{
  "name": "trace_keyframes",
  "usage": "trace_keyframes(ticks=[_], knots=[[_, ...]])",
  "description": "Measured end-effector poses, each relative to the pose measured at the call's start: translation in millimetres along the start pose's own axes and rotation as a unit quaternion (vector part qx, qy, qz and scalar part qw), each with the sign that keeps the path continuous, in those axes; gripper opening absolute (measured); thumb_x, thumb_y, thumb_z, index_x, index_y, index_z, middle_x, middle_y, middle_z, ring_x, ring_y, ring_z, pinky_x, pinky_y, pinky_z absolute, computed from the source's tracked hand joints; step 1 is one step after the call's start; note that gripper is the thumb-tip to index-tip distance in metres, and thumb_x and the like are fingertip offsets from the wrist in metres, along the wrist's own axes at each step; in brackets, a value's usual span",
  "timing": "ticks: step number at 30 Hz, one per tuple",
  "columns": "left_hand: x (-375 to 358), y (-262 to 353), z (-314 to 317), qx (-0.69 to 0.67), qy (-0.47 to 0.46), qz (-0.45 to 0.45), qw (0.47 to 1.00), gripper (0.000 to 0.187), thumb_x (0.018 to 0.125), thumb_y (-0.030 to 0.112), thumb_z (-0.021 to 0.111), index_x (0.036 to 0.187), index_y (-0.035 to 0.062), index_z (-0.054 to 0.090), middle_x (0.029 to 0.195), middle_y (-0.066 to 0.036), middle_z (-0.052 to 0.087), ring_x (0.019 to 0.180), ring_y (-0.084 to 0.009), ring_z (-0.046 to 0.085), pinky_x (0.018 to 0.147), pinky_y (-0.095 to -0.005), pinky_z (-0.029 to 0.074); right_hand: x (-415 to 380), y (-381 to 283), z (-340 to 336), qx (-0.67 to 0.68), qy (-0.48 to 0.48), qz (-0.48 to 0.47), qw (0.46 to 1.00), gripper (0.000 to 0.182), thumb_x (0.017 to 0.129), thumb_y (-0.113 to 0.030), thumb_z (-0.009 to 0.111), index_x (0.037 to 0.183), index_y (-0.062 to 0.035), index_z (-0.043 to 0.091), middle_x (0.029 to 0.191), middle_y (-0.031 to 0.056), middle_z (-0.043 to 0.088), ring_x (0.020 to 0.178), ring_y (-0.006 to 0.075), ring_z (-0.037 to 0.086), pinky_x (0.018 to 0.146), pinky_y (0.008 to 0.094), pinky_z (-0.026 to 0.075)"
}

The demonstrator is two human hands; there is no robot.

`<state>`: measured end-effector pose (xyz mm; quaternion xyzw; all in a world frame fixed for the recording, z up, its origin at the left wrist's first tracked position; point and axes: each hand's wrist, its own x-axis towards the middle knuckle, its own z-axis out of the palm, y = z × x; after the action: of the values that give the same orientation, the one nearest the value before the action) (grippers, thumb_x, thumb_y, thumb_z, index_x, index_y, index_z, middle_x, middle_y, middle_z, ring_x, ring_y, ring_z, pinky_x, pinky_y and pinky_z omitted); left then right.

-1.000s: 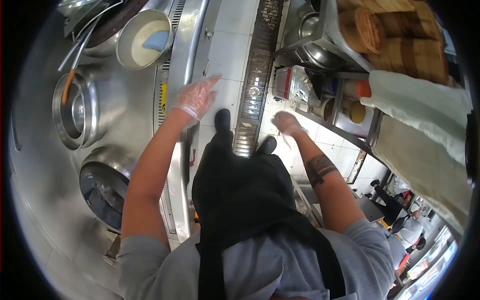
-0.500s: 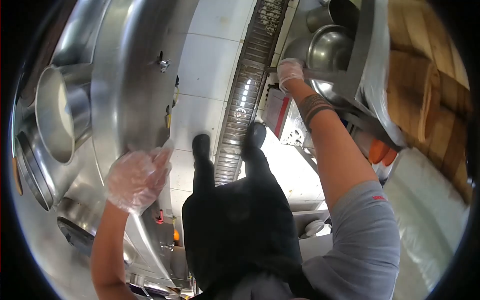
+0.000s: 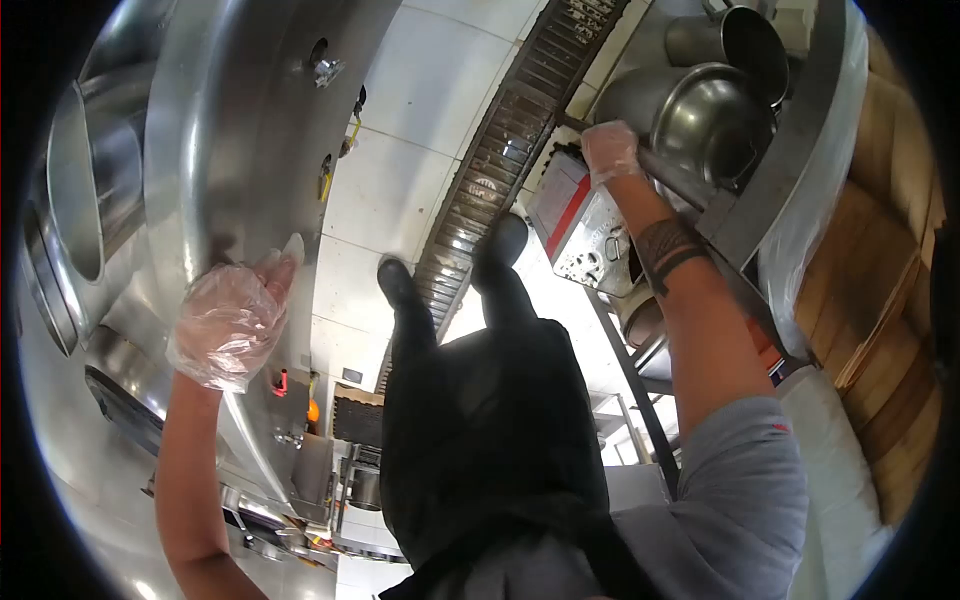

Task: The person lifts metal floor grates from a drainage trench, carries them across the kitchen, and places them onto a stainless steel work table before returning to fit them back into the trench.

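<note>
My left hand, in a clear plastic glove, is at the edge of the steel counter on the left. Its fingers point forward and are partly stretched out, with nothing visible in them. On the right, my right hand, also gloved, is closed around a metal bar of the shelf. Beside that hand are a round steel bowl and a steel pot. Just below it lies a flat box with a red stripe, next to a white black-spotted surface.
A floor drain grate runs across white tiles between counter and shelf. Valve knobs stick out of the counter front. Steel pans stand at the far left. Brown cardboard and plastic wrap are at the right.
The view has turned and shifted, so counter, drain and shelf appear slanted differently. My left hand appears farther left and lower; my right hand remains at the bar.
</note>
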<state>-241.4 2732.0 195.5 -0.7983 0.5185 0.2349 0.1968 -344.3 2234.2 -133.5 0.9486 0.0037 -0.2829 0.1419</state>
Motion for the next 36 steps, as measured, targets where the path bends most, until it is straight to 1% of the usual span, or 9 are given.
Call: trace_keyframes(ticks=[3,5,9,13,19,21,29,32,36], knots=[[4,0,-16,-0.085,-0.098,-0.034,0.991,0.057,0.094,0.025,0.057,0.15,0.0147,0.05,0.146,-0.002,0.057,0.117,-0.0198,0.063,0.094,-0.0337,0.054,-12,-2,-25,0.025,-0.053,0.01,0.998,0.009,0.08,-0.016,0.072,0.083,-0.0127,0.079,0.093,0.0104,0.077,0.094,0.0272,0.075,0.076,0.0395,0.06],[8,-4,-11,-0.089,0.094,0.014,0.991,0.058,0.084,0.015,0.074,0.14,0.016,0.06,0.113,-0.003,0.072,0.073,-0.0223,0.062,0.066,-0.0392,0.054,-7,1,-53,0.022,-0.055,-0.019,0.998,0.01,0.08,-0.016,0.071,0.085,-0.011,0.078,0.094,0.0113,0.077,0.098,0.0279,0.074,0.081,0.0398,0.058],[3,0,1,-0.102,0.111,-0.002,0.989,0.057,0.08,0.014,0.077,0.135,0.0162,0.062,0.117,-0.004,0.072,0.075,-0.023,0.064,0.065,-0.0392,0.055,1,-23,-26,0.064,0.061,0.002,0.996,0.016,0.083,-0.016,0.067,0.091,-0.0051,0.077,0.102,0.0167,0.074,0.107,0.031,0.07,0.094,0.0405,0.053],[15,-3,-29,-0.059,-0.051,0.007,0.997,0.036,0.086,0.014,0.067,0.122,0.0108,0.068,0.119,-0.008,0.072,0.088,-0.0254,0.07,0.073,-0.0405,0.057,76,-62,63,0.15,-0.079,-0.002,0.986,0.018,0.086,-0.02,0.067,0.095,-0.0081,0.079,0.11,0.0151,0.074,0.107,0.0313,0.071,0.093,0.0396,0.056],[16,-11,-7,-0.066,-0.006,0.068,0.995,0.031,0.081,0.012,0.072,0.112,0.0088,0.07,0.114,-0.011,0.073,0.089,-0.0243,0.071,0.069,-0.0379,0.057,170,-99,129,0.203,-0.139,0.059,0.967,0.019,0.09,-0.017,0.064,0.099,-0.0092,0.08,0.112,0.0157,0.075,0.111,0.0289,0.071,0.093,0.0413,0.058],[31,-15,1,-0.081,-0.009,0.081,0.993,0.03,0.081,0.012,0.072,0.111,0.0087,0.07,0.114,-0.011,0.073,0.088,-0.0244,0.071,0.068,-0.0379,0.057,201,-105,162,0.3,-0.033,0.166,0.939,0.019,0.091,-0.015,0.064,0.1,-0.0086,0.079,0.113,0.0158,0.075,0.109,0.0294,0.072,0.092,0.0418,0.059],[71,-30,29,-0.111,-0.032,0.11,0.987,0.029,0.08,0.013,0.073,0.109,0.0081,0.07,0.112,-0.011,0.073,0.086,-0.0249,0.071,0.066,-0.0379,0.057,268,-124,232,0.268,-0.005,0.151,0.951,0.019,0.09,-0.008,0.063,0.101,-0.0004,0.076,0.115,0.0225,0.072,0.107,0.0378,0.071,0.09,0.0467,0.06],[74,-32,32,-0.119,-0.035,0.116,0.985,0.029,0.08,0.013,0.073,0.108,0.0079,0.071,0.112,-0.012,0.073,0.085,-0.025,0.071,0.065,-0.0379,0.057,268,-113,172,0.23,-0.217,0.143,0.938,0.037,0.103,-0.03,0.056,0.123,-0.0013,0.067,0.122,0.013,0.072,0.11,0.0268,0.067,0.097,0.0376,0.051],[69,-30,27,-0.122,-0.031,0.11,0.986,0.028,0.08,0.014,0.073,0.107,0.0076,0.071,0.111,-0.012,0.074,0.084,-0.0253,0.071,0.063,-0.0379,0.057,271,-117,213,0.179,-0.022,0.105,0.978,0.019,0.089,-0.006,0.064,0.105,-0.001,0.074,0.111,0.0215,0.073,0.108,0.0376,0.071,0.086,0.0474,0.061]])
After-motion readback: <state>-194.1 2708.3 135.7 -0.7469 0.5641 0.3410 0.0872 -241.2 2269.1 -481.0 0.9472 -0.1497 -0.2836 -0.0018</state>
